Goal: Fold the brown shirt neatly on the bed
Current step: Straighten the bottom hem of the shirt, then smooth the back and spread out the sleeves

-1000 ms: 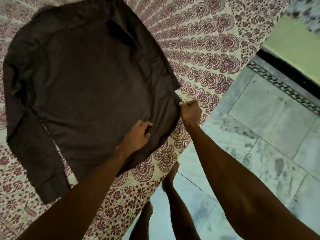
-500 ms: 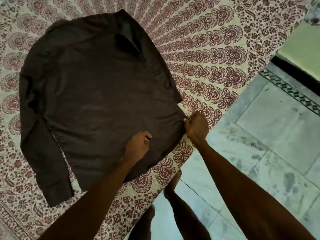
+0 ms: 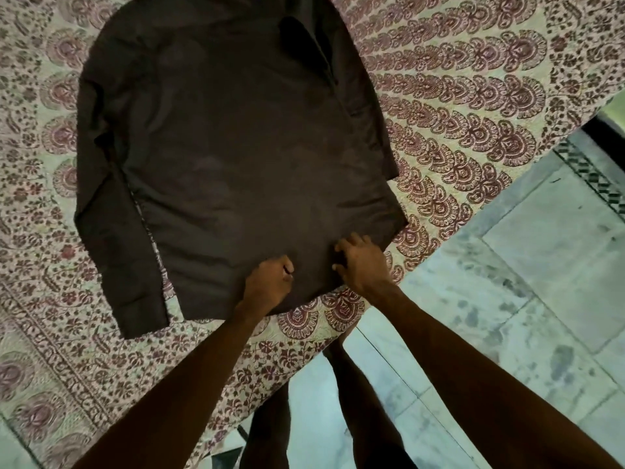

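Note:
The brown shirt (image 3: pixel 230 143) lies spread flat on the bed (image 3: pixel 473 96), its collar at the far end and one long sleeve running down its left side. My left hand (image 3: pixel 270 282) rests on the near hem with the fingers curled, pinching the cloth. My right hand (image 3: pixel 362 262) lies just to its right on the hem, fingers spread and pressing on the fabric. The two hands are close together, a small gap between them.
The bed carries a cream sheet with a maroon paisley print. Its edge runs diagonally from lower left to upper right. Beyond it is a pale marble floor (image 3: pixel 524 299) with a patterned border strip (image 3: pixel 595 177). My legs (image 3: pixel 355 401) stand by the bed edge.
My right hand has let go of the shirt's right hem corner and moved left, next to my left hand. The camera view has shifted, so the shirt sits more central.

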